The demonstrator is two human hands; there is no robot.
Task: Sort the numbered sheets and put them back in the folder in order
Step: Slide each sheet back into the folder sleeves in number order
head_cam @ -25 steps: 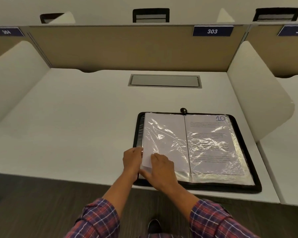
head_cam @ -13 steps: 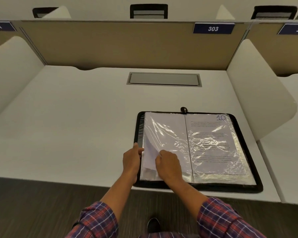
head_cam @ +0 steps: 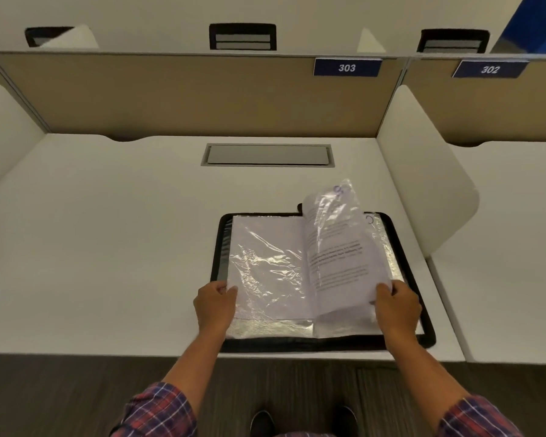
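Landmark: folder (head_cam: pixel 323 343), open on the desk (head_cam: pixel 108 247), at its near edge, right of centre.
Behind folder: cable hatch (head_cam: pixel 268 155) set in the desk; behind that, the partition (head_cam: pixel 186 96).
On partition: sign 303 (head_cam: pixel 346 67), up behind the folder.
Right of folder: side divider (head_cam: pixel 423 184).
In folder: lifted sleeve (head_cam: pixel 338 247) standing over the right half.
Left hand (head_cam: pixel 215 305): at the folder's near left edge.
Right hand (head_cam: pixel 397 307): at the lifted sleeve's near right corner.

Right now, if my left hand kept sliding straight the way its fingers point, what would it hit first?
Your left hand points right across the folder, so it would first run onto the clear sleeve it already pinches; farther along, probably the lifted page.
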